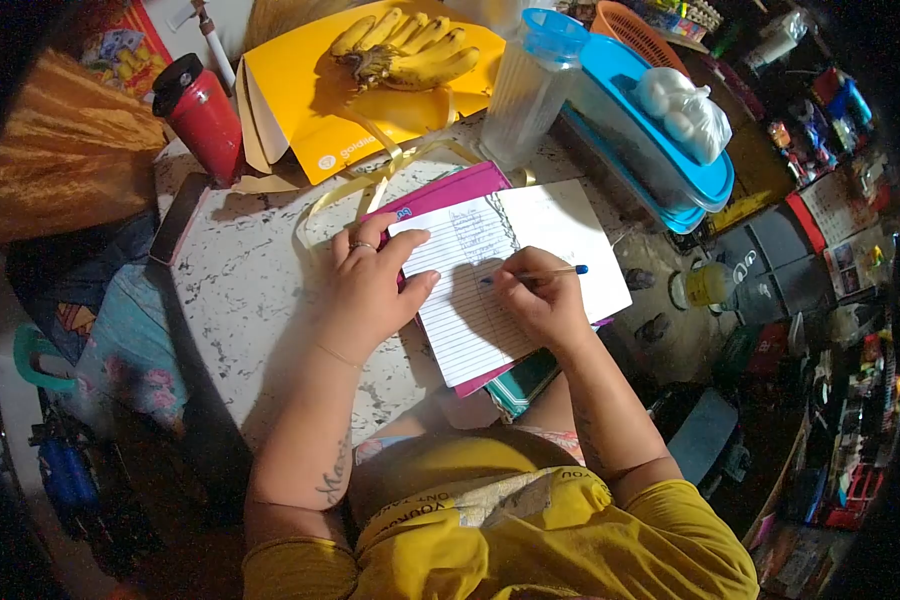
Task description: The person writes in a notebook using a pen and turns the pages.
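A notebook (460, 330) with lined pages and a magenta cover lies open and slanted on the marble-patterned table. Handwritten lines fill the upper part of its left page. Pinched in my right hand (545, 300) is a blue-capped pen (568, 270), its tip at the page below the writing. My left hand (375, 275) rests at the notebook's left edge, fingers spread, with the fingertips on the page and cover. A ring and a thin bracelet show on that hand and wrist.
Behind the notebook are a yellow box (290, 100) with bananas (410, 55) on top, a ribbon (370, 180), and a clear pitcher (525, 105). A red tumbler (202, 120) stands at left. Blue-lidded containers (660, 150) at right carry a plastic bag of eggs (685, 112).
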Tool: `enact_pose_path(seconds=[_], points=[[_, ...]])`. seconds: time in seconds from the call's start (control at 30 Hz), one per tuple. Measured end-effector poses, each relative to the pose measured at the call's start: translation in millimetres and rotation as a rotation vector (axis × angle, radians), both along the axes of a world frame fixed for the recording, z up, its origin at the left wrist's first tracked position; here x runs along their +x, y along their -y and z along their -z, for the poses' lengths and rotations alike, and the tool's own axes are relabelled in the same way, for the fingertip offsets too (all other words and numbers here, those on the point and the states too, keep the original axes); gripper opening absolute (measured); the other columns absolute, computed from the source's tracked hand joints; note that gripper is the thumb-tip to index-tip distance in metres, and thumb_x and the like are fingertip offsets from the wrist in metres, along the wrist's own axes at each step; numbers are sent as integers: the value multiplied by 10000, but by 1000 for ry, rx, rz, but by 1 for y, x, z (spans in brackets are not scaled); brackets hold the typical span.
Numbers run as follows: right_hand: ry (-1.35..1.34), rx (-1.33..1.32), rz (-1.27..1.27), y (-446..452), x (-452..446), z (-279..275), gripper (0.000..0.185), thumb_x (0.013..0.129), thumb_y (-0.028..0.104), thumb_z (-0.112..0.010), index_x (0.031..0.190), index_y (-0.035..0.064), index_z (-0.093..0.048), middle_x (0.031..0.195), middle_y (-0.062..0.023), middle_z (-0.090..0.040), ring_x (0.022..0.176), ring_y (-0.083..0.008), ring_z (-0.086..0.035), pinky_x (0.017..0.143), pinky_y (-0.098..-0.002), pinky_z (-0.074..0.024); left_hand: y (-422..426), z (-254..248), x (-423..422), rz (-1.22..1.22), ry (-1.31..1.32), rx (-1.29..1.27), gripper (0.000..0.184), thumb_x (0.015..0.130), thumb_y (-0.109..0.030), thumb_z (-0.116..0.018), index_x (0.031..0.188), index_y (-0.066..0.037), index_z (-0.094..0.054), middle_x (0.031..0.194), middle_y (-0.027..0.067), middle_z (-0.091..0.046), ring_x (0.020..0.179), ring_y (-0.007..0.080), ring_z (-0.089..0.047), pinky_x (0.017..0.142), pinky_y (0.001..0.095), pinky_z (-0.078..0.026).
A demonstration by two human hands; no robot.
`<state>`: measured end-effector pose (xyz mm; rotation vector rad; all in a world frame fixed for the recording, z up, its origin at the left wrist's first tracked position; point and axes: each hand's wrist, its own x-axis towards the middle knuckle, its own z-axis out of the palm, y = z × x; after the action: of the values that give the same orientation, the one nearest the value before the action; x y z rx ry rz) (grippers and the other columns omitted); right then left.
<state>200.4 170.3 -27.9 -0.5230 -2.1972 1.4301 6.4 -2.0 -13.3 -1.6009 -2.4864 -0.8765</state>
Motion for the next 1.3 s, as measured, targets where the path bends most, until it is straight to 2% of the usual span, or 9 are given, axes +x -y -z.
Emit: enact_pose_path(seconds=[0.03,0.07,0.33,0.57,0.67,0.77,0.83,1.3], points=[[-26,-129,11,0,0,1,136,980,124,-703,965,-9,-684,852,-40,-670,792,-110,-592,716,-272,-484,0,0,0,-2,4,-4,484,797,-310,-830,1250,-194,-701,1413,142,-556,1235,406,-498,1086,472,-395],[-24,-130,13,-1,1,2,136,980,124,-703,965,-9,-684,852,-40,-670,792,-110,-592,716,-272,-484,-1,0,1,-1,6,-5,484,797,-310,-830,1250,-194,-701,1413,142,-556,1235,406,-498,1086,472,-395],[13,65,7,-4,1,5,137,984,120,-706,977,-15,-680,852,-30,-667,802,-104,-587,721,-272,-482,1,-10,4,-19,61,-47,489,800,-307,-825,1261,-205,-698,1428,156,-545,1270,428,-471,1110,500,-396],[4,88,3,-7,1,6,129,980,112,-702,971,-15,-680,843,-31,-663,802,-97,-580,716,-271,-478,0,-5,1,-7,30,-40,488,798,-301,-826,1258,-202,-698,1429,162,-544,1273,432,-475,1111,502,-392],[-16,18,45,-5,-1,2,116,977,100,-696,967,-14,-679,838,-29,-663,793,-96,-579,711,-272,-479,-1,-2,1,3,24,-6,490,797,-300,-827,1259,-202,-697,1429,164,-545,1270,427,-483,1111,503,-390],[6,95,61,-6,0,6,108,974,92,-691,964,-14,-678,836,-26,-664,783,-98,-583,707,-272,-482,0,-6,2,-5,21,-42,491,800,-304,-826,1263,-205,-695,1430,160,-547,1269,423,-488,1110,499,-398],[9,47,20,-10,2,10,100,972,84,-684,965,-16,-678,842,-26,-667,783,-102,-593,710,-271,-487,2,-11,4,-14,0,-20,447,817,-330,-824,1227,-191,-715,1372,121,-575,1225,401,-493,1078,487,-436],[-36,57,34,-12,2,11,99,968,89,-683,950,-9,-678,821,-22,-661,770,-98,-589,698,-267,-481,0,-2,0,7,-18,2,462,815,-313,-822,1245,-190,-707,1408,150,-560,1261,409,-486,1103,493,-399]])
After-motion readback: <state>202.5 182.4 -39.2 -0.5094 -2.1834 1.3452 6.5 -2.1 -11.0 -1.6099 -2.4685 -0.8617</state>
